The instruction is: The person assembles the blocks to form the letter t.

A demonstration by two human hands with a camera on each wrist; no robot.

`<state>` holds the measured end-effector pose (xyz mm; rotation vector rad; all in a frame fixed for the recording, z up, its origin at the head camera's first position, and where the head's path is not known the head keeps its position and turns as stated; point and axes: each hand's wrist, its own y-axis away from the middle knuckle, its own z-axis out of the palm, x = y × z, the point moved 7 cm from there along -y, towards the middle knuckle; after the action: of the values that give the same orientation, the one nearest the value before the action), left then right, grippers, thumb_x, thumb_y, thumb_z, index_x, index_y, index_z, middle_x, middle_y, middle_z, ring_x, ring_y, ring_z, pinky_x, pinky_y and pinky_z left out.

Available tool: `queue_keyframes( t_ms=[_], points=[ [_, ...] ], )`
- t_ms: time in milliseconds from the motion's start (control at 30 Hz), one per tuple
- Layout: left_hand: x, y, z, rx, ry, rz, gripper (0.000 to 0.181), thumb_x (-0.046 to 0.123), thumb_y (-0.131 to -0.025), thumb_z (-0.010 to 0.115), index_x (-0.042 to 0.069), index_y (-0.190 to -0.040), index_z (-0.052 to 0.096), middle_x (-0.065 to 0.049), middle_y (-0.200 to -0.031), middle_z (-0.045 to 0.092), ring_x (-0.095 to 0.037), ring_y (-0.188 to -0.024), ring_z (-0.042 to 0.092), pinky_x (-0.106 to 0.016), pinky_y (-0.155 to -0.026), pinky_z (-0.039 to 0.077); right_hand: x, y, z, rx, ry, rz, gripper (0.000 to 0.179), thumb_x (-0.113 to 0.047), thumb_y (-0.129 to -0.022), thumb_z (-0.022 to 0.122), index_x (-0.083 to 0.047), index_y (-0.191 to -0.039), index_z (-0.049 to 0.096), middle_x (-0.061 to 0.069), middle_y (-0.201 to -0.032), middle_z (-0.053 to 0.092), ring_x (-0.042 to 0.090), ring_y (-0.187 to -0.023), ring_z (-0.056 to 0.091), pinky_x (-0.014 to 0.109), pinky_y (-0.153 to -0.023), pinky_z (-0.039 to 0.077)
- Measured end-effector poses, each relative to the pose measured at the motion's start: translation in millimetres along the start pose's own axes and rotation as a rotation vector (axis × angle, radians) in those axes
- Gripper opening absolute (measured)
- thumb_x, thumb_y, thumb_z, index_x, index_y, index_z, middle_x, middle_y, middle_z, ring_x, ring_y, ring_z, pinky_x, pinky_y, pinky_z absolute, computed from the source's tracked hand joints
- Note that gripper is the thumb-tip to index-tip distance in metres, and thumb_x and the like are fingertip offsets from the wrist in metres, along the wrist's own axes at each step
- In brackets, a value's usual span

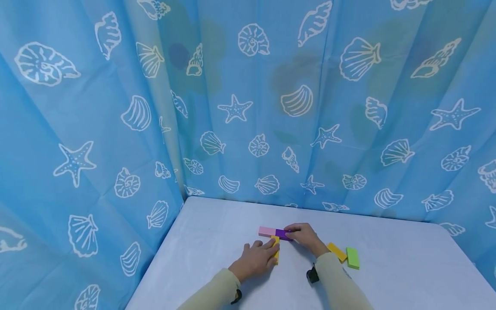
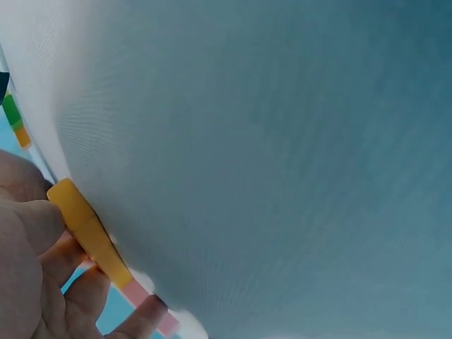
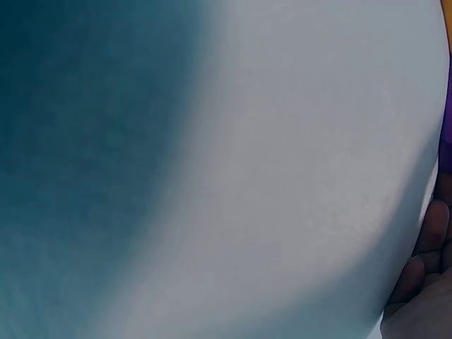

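Observation:
A pink block [image 1: 265,231] and a purple block [image 1: 281,234] lie end to end in a row on the white table. From their junction a yellow block [image 1: 277,255] runs toward me, roughly at a right angle. My left hand [image 1: 254,259] holds the yellow block between thumb and fingers; the left wrist view shows a seam across this yellow piece [image 2: 102,251], and one fingertip by the pink block [image 2: 133,291]. My right hand [image 1: 305,237] pinches the purple block at its right end. In the right wrist view only some fingers and a purple sliver [image 3: 446,141] show at the edge.
To the right, beside my right forearm, lie a yellow-orange block [image 1: 337,252] and a light green block [image 1: 353,258], close together. The white table [image 1: 407,258] meets a blue shell-patterned curtain [image 1: 271,129] behind and at the left.

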<state>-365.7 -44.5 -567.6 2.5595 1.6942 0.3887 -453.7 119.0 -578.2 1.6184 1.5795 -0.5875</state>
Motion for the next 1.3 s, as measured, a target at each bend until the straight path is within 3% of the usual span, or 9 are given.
queue_keyframes(
  t_ms=[767, 1133, 1300],
  points=[
    [3.2, 1.4, -3.7, 0.007, 0.011, -0.003, 0.052, 0.05, -0.102, 0.045, 0.039, -0.152, 0.036, 0.014, -0.16, 0.031, -0.03, -0.141, 0.041, -0.065, -0.109, 0.034, -2.1, -1.4, -4.7, -0.013, -0.017, 0.013, 0.023, -0.02, -0.091, 0.068, -0.013, -0.112, 0.075, 0.012, -0.121, 0.067, 0.033, -0.115, 0.054, 0.055, -0.1, 0.045],
    [-1.0, -3.2, 1.3, 0.006, 0.005, -0.016, 0.052, 0.051, -0.101, 0.045, 0.041, -0.152, 0.035, 0.015, -0.16, 0.031, -0.029, -0.141, 0.041, -0.065, -0.109, 0.034, -3.1, -1.6, -4.9, -0.005, -0.023, 0.001, 0.033, -0.025, -0.091, 0.07, -0.012, -0.121, 0.07, 0.015, -0.128, 0.064, 0.036, -0.121, 0.053, 0.058, -0.102, 0.044],
    [0.2, -1.9, 1.8, -0.008, 0.022, -0.018, 0.052, 0.05, -0.101, 0.046, 0.041, -0.151, 0.036, 0.015, -0.16, 0.032, -0.03, -0.141, 0.041, -0.066, -0.109, 0.033, -4.3, 1.8, -7.7, 0.004, 0.035, -0.037, 0.041, -0.028, -0.088, 0.074, -0.01, -0.125, 0.067, 0.015, -0.127, 0.064, 0.035, -0.118, 0.055, 0.055, -0.1, 0.048]
  ],
)
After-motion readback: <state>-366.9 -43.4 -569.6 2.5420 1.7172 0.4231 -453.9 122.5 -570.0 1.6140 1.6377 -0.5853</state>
